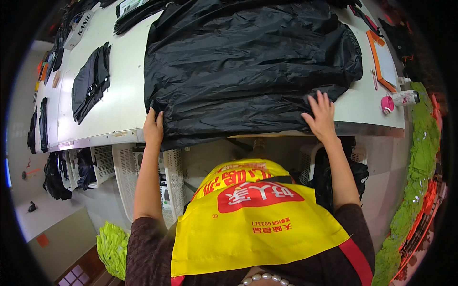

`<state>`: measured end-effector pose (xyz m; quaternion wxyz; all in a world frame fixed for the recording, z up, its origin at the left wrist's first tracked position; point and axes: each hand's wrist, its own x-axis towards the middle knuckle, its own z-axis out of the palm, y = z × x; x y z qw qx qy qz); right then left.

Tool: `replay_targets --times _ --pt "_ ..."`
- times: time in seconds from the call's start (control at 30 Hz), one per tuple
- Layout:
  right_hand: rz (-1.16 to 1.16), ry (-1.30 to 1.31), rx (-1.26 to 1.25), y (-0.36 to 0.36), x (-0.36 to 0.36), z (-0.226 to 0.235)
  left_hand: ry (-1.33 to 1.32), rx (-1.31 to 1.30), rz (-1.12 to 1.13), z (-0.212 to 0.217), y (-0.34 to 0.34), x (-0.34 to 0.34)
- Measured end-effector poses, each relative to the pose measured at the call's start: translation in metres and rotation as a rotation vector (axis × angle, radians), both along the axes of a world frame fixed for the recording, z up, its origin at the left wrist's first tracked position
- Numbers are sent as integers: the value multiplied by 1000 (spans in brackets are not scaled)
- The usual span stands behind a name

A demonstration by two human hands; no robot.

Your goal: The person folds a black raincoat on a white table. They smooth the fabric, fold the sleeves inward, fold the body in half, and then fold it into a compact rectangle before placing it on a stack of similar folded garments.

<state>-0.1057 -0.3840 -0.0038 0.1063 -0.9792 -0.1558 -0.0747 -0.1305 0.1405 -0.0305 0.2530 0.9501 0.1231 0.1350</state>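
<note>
A large sheet of thin, crinkled black cloth (pixel 243 71) lies spread over the white table (pixel 126 95), its near edge hanging slightly over the front. Whether it is a finished garment I cannot tell. At its near left corner, my left hand (pixel 153 127) pinches the edge between thumb and fingers. My right hand (pixel 322 117) rests on the near right part with fingers spread, holding nothing. Wrinkles run across most of the cloth, and its far end runs out of the picture.
Folded black pieces (pixel 92 81) lie at the left of the table. On the right are an orange-edged board (pixel 383 59), a pink roll (pixel 387 104) and a clear bottle (pixel 405 98). White plastic baskets (pixel 125 176) stand under the table. Green fabric (pixel 415 157) is heaped at the right.
</note>
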Motion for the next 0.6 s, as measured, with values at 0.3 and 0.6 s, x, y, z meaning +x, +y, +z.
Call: replay_targets --times 0.3,0.6 --pt "-160 656 358 54 -175 -155 -279 -545 180 8 -13 -40" --pt "-690 944 461 81 -169 -210 -112 490 -670 24 -15 -73"
